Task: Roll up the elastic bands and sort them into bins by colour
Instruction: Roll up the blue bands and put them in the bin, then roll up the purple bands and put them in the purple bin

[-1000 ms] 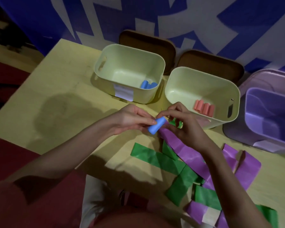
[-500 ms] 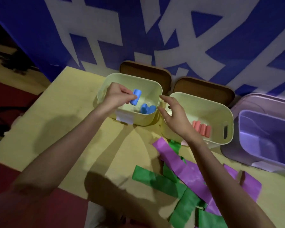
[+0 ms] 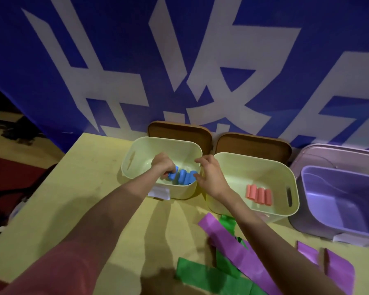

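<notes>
My left hand (image 3: pixel 163 166) is down inside the left pale-green bin (image 3: pixel 136 154), its fingers curled round a rolled blue band (image 3: pixel 172 175). That roll lies against other blue rolls (image 3: pixel 186 177) on the bin floor. My right hand (image 3: pixel 210 176) hovers over the gap between the two green bins, fingers loosely spread and holding nothing. The right pale-green bin (image 3: pixel 285 177) holds several pink rolls (image 3: pixel 258 194). Flat purple bands (image 3: pixel 234 241) and green bands (image 3: pixel 209 277) lie loose on the yellow table (image 3: pixel 73 199) near me.
A purple bin (image 3: pixel 339 201) stands at the far right with its lid behind it. Two brown lids (image 3: pixel 179 129) lean against the blue-and-white wall behind the green bins. The table's left edge drops to a red floor.
My left hand carried the blue roll from in front of me into the left bin and lowered it beside the other blue rolls. My right hand let go and followed toward the bin rim.
</notes>
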A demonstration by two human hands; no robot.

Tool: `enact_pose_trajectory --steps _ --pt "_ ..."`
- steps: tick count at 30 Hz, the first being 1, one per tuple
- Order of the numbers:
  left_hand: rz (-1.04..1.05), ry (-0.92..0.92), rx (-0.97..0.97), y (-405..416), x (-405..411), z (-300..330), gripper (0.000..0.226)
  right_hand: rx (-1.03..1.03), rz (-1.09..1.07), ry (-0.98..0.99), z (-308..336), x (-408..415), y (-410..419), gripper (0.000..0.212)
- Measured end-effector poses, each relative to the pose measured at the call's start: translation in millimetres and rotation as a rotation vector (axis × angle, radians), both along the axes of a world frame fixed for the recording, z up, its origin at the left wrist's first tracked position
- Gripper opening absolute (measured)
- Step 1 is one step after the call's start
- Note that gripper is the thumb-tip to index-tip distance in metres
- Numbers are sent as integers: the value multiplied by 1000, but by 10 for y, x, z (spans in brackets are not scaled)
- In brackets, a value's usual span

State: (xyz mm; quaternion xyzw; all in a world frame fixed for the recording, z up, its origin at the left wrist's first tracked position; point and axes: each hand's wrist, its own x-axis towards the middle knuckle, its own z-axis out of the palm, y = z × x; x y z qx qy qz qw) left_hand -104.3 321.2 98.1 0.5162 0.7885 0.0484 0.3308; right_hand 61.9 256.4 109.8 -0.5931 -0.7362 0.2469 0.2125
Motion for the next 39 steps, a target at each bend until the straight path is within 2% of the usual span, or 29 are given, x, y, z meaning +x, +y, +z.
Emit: enact_pose_trajectory --steps 18,24,28,31,35,37,39 --pt "-90 69 -28 56 1 -200 23 42 -6 -19 -47 14 -30 39" --pt "-89 24 -71 67 -94 -157 36 34 -1 -37 -25 5 -8 41" --pt "-66 -17 -53 76 -152 -8 32 48 20 -10 -3 28 -25 43" --pt "-32 -33 76 12 -158 150 32 106 13 70 59 82 -118 41" --pt "-39 -187 496 -406 -70 326 20 226 -32 216 171 266 -437 39" --pt "-64 -285 711 -776 40 411 25 252 -65 257 192 409 -655 41" --pt "-112 -378 848 -1149 165 448 24 251 -107 271 180 572 -881 41"
